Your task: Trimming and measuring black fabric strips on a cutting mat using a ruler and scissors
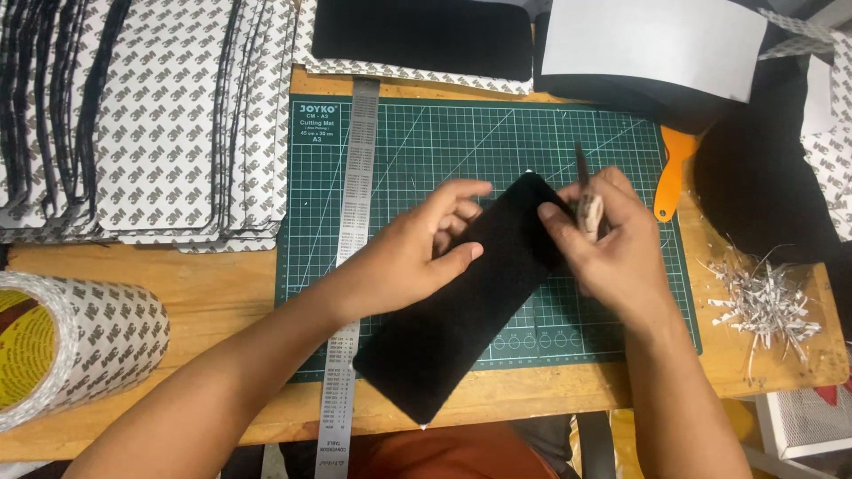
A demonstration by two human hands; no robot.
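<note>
Green cutting mat (426, 142) lies on a wooden desk (222, 284), white grid lines on it and a small block of white print at its upper left corner. Left of the mat: a stack of backing sheets (151, 115), white with a repeating grey print, dark edges showing between the layers. Lower left of the mat: a big roll (80, 337) wrapped in the same printed paper, yellow and red inside its core. Above the mat: a black pad (422, 35) on more printed paper, and to its right a plain white sheet (652, 40) over dark material. A steel ruler (355, 195) runs down the mat's left part and past its lower edge. Right of the mat: an orange handle (672, 168), and a heap of paper shreds (763, 302). The black strip (470, 302) lies slantwise across the mat's centre, long and rectangular, matte and fuzzy, its lower end over the mat's bottom edge, upper end between the hands. Left hand (417, 257) lies on the strip's upper left edge, fingers together, flat. Right hand (612, 239) has fingers clamped on a knife (586, 200), thumb on the strip's upper end.
</note>
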